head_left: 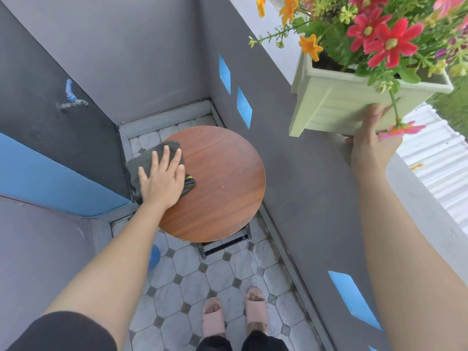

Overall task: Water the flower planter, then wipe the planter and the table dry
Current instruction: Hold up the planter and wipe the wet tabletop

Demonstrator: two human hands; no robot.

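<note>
Drying the desk (222, 178): my left grip (162, 183) lies spread flat on the cloth (174, 146), right grip (372, 145) clamps the planter (336, 105); next, probably sweep toward centre.

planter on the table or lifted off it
Lifted off: the right hand holds the planter up from beneath, clear of the table, which bears only the cloth under the left hand.

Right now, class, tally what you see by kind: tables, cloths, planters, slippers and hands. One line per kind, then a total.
Round wooden table: 1
Dark cloth: 1
Pale green flower planter: 1
Pink slippers: 2
Hands, left hand and right hand: 2
Total: 7
</note>
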